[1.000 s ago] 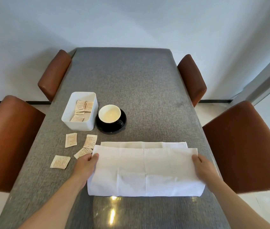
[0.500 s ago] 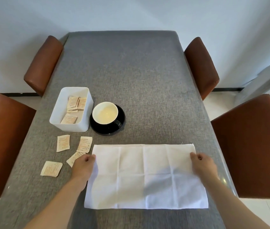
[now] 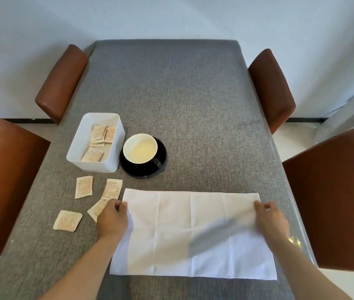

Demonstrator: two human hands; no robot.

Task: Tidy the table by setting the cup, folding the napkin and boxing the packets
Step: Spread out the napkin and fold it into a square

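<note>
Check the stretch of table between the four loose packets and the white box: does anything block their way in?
Nothing visible does. The loose packets lie on bare tablecloth just in front of the white box, whose top is open. The cup on its saucer stands to the box's right, off that path.

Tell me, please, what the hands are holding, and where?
Both hold the napkin: left hand pinches its far left corner, right hand its far right corner.
</note>
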